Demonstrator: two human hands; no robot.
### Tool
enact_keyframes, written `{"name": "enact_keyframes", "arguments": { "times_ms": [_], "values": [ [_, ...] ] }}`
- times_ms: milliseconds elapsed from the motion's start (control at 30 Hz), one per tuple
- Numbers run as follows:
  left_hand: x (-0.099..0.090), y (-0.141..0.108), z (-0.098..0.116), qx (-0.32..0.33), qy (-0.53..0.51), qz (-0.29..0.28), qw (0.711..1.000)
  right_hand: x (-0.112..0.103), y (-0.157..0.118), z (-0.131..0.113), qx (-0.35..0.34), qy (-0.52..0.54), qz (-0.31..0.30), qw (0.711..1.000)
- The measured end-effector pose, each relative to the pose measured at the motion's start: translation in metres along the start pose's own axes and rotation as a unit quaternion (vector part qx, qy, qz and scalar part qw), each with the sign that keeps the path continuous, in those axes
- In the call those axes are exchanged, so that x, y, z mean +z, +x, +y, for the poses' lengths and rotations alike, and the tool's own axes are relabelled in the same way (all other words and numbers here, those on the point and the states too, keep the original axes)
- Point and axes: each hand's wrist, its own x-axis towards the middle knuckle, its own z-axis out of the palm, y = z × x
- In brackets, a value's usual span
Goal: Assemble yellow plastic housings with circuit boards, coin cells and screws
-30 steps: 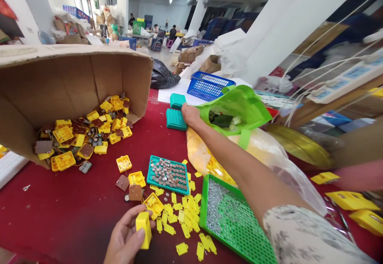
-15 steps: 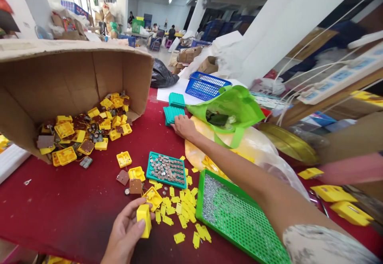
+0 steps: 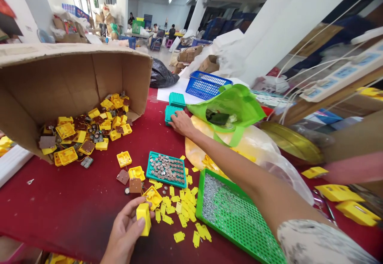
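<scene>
Your left hand (image 3: 124, 232) grips a small yellow plastic case (image 3: 143, 220) upright against your fingers, while your right hand (image 3: 182, 123) rests on a teal plastic tray (image 3: 169, 115) lying on the red table (image 3: 60, 200).

A blue plastic basket (image 3: 208, 85) stands on white paper (image 3: 173, 88); a black garbage bag (image 3: 163, 75) lies near it.

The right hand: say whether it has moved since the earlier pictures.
Yes. The right hand has shifted toward the person and to their left, closer to the teal tray of metal discs, and now rests on the small teal tray.
</scene>
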Motion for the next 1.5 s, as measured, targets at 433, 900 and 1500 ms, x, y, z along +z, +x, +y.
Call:
{"name": "enact_keyframes", "arguments": {
  "times_ms": [433,900,1500],
  "values": [
    [0.0,0.0,0.001,-0.005,0.004,0.009,1.0,0.017,0.013,0.013,0.016,0.048,-0.02,0.999],
    [0.002,-0.003,0.004,-0.008,0.022,0.0,1.0,-0.004,0.026,0.012,0.186,0.12,-0.046,0.974],
    [0.001,-0.003,0.006,-0.033,0.017,0.007,0.999,0.011,0.061,0.012,0.407,0.212,-0.143,0.877]
  ]
}}
